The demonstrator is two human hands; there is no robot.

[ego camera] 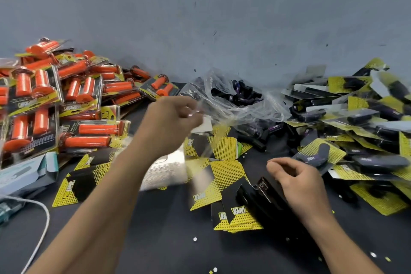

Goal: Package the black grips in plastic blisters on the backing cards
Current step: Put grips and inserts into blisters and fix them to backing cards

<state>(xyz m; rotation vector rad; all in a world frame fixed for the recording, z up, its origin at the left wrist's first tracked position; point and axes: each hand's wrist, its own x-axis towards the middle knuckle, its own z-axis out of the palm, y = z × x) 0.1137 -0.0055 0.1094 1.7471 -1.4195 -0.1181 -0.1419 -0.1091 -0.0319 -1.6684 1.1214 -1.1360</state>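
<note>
My left hand (171,124) is raised over the middle of the table and pinches a clear plastic blister (201,155) that hangs blurred below it. My right hand (298,182) hovers with curled fingers just above a black stapler (260,196) and holds nothing I can see. Yellow-and-black backing cards (224,171) lie scattered under both hands. Loose black grips (238,93) sit in a clear plastic bag at the back. A stack of clear blisters (164,171) lies below my left wrist.
Packaged orange grips (55,100) are heaped at the left. Packaged black grips (360,115) are piled at the right. A white cable (42,224) and a pale box (24,173) lie at the near left. A grey wall rises behind the table.
</note>
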